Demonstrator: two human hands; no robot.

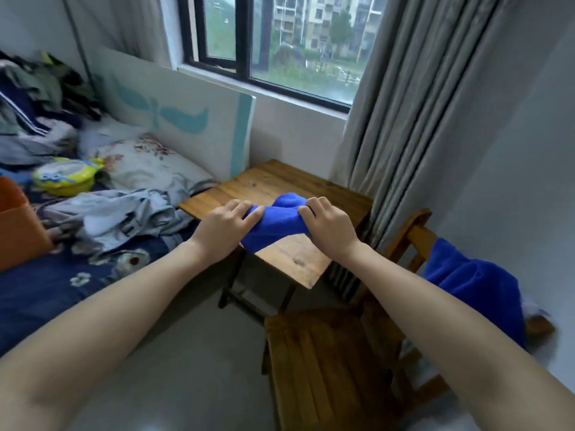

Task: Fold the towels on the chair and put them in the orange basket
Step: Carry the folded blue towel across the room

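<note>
Head view: a blue towel (pixel 273 227) is held bunched just above the counter (pixel 280 181). The left hand (pixel 228 223) has its grip clamped on the towel's left end, the right hand (pixel 329 225) on the right end (fingers curled into the cloth). A second towel (pixel 473 284) hangs over the chair (pixel 326 353), near right. The basket (pixel 18 225) sits on the bed (pixel 46 290), far left.

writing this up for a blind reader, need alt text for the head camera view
The left hand and right hand grip a bunched blue towel above a small wooden table under a window. A second blue towel hangs on the wooden chair at right, and an orange basket shows at the left edge by a cluttered bed.
</note>
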